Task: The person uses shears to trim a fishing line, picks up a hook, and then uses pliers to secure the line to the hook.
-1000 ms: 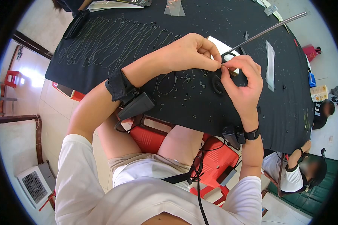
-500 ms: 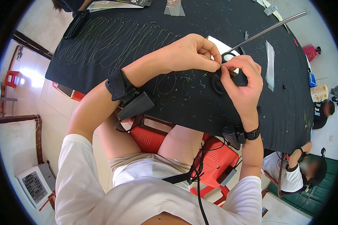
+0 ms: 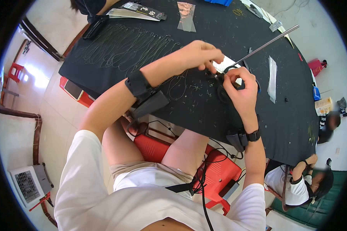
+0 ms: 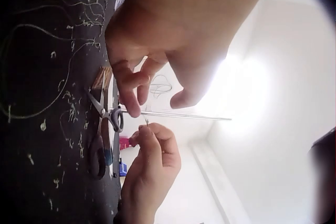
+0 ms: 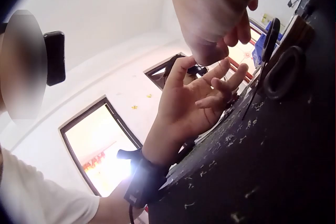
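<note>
My left hand (image 3: pixel 196 56) is held over the black table with its fingers loosely extended. In the left wrist view its thumb stands apart from its fingers, and nothing shows between them. Close beside it, the right hand (image 3: pixel 243 89) pinches a tiny thin thing (image 4: pixel 147 122) between thumb and forefinger. Only a slim tip of that pokes out; I cannot tell its kind. Below the hands lie scissors (image 4: pixel 103 112) with dark handles, beside a pale block (image 4: pixel 101 79). Several loops of thin line (image 3: pixel 119 50) are laid out on the table's left side.
A long metal rod (image 3: pixel 266 44) slants up beyond the right hand. Short line clippings (image 3: pixel 192 92) are scattered on the black cloth (image 3: pixel 204 115). A clear plastic sleeve (image 3: pixel 272 79) lies at right, another (image 3: pixel 186 17) at the back. Another person sits at lower right.
Both hands' fingertips were together before. The left hand has since spread its fingers and drawn slightly away, while the right hand keeps its pinch. The head view has shifted a little.
</note>
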A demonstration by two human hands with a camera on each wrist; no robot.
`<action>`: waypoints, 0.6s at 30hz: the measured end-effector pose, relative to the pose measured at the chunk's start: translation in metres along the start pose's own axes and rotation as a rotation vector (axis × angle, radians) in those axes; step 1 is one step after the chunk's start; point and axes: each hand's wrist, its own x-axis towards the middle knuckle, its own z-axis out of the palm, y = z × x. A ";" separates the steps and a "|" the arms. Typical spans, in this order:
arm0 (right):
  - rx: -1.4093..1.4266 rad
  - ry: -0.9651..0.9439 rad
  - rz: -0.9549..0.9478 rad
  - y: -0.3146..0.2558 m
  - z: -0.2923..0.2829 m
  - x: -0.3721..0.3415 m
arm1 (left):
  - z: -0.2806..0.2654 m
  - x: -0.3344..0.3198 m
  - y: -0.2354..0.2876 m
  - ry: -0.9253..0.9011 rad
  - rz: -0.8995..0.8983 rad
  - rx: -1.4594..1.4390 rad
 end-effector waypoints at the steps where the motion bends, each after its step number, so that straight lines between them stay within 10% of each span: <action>1: 0.001 0.001 -0.007 0.001 0.000 -0.001 | -0.003 -0.001 0.005 0.004 0.004 0.003; 11: 0.121 -0.247 -0.025 -0.040 -0.019 0.017 | -0.041 -0.112 0.023 0.147 0.361 -0.056; 18: 0.221 -0.599 0.094 -0.061 -0.027 0.066 | -0.038 -0.181 0.003 0.283 0.195 -0.107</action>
